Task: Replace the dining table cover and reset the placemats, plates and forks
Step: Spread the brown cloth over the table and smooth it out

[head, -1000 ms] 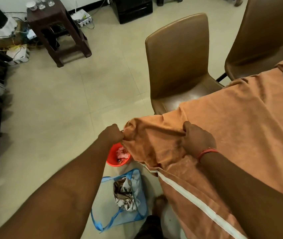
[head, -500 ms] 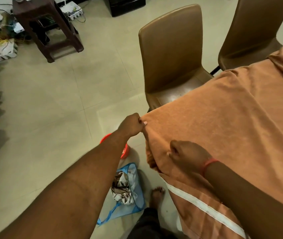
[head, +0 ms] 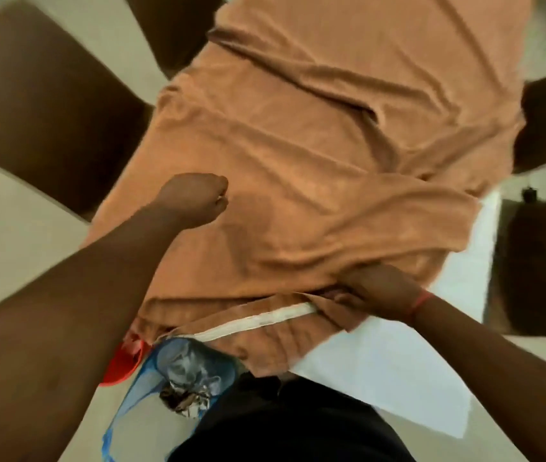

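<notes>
head view: left hand (head: 198, 198) fisted, right hand (head: 378, 288) gripping cover (head: 298, 145)

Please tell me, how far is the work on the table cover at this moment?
Done: the orange cover lies over most of the table. In hand: the right hand grips its bunched near edge; the left hand is closed in a fist above the cloth. The white tabletop is bare at the near right corner. Left: smoothing the wrinkles, then placemats, plates and forks; none are visible.
</notes>
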